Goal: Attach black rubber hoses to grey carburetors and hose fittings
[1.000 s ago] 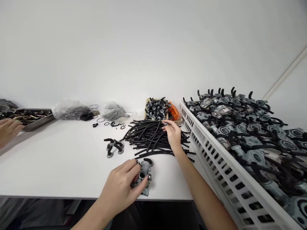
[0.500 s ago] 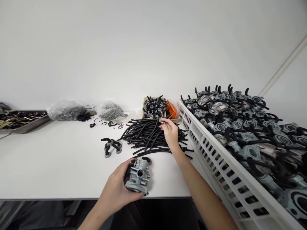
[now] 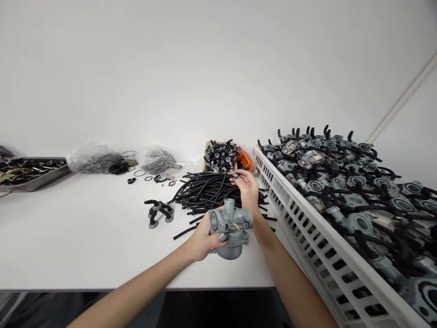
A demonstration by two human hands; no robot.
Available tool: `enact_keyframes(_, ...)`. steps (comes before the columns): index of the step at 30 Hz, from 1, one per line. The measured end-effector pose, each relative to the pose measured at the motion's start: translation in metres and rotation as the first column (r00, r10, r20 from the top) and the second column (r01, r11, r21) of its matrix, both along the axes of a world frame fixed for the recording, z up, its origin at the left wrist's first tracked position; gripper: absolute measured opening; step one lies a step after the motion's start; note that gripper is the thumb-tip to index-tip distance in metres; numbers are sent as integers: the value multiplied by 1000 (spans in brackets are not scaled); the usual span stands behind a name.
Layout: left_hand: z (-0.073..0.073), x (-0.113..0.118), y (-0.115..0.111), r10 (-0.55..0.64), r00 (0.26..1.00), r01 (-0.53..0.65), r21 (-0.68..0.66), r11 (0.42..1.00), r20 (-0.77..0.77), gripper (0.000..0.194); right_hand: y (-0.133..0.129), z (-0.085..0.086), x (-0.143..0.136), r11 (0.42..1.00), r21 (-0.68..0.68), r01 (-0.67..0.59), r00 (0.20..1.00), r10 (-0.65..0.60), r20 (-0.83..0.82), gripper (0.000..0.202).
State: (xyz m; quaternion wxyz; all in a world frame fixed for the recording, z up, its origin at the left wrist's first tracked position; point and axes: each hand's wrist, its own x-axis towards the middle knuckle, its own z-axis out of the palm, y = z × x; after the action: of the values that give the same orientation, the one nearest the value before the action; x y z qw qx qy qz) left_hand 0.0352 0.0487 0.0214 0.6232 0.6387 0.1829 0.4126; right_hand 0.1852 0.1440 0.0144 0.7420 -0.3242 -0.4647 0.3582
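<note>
A grey metal carburetor [image 3: 230, 232] is in my left hand [image 3: 201, 239], held above the near part of the table with its round bowl down and a short pipe pointing up. My left thumb presses on its near side. Beyond it, my right hand [image 3: 248, 187] is over the right part of a pile of black rubber hoses [image 3: 201, 191]. Its thumb and fingertips pinch the end of a black hose [image 3: 231, 176]; most of that hose blends into the pile. Left of the pile are a few grey caps with bent black rubber tubes [image 3: 159, 212].
A white slatted crate [image 3: 307, 218] heaped with carburetors [image 3: 355, 196] runs along the right. At the back are a tub of capped parts [image 3: 218, 157], an orange container [image 3: 244, 158], plastic bags [image 3: 97, 159], and black rings [image 3: 139, 173]. A metal tray [image 3: 44, 180] stands far left.
My left hand has raised the carburetor, moved it right and turned it, so another side faces me. My right hand has shifted slightly right and towards me.
</note>
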Motion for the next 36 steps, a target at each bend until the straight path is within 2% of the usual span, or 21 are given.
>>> enact_keyframes(4, -20, 17, 14, -44, 997, 50, -99, 994, 62, 69, 3, 1, 0, 1000, -3, -26, 978, 25, -209, 41)
enact_keyframes(8, -34, 12, 22, -60, 998, 61, -37, 997, 38, 66, 1, 4, -3, 992, -47, -117, 963, 102, -248, 43)
enact_keyframes(12, -34, 2, 29, 22, 1000, -22, 25, 999, -10, 55, -3, 7, -6, 970, -67, -233, 948, 212, -236, 37)
enact_keyframes(19, -32, -2, 36, 110, 994, -109, -26, 994, 15, 62, -15, 9, -12, 916, -104, -388, 914, 367, -173, 36)
enact_keyframes(25, -36, -2, 39, 84, 996, -84, -27, 996, 21, 60, -25, 12, -11, 857, -110, -503, 862, 489, -137, 30)
enact_keyframes(31, -37, -2, 40, 115, 992, -113, -35, 993, 43, 60, -26, 13, -10, 790, -108, -603, 796, 589, -139, 34)
enact_keyframes(36, -39, -1, 41, 117, 992, -114, -48, 992, 56, 58, -28, 14, -10, 771, -109, -627, 778, 614, -133, 33)
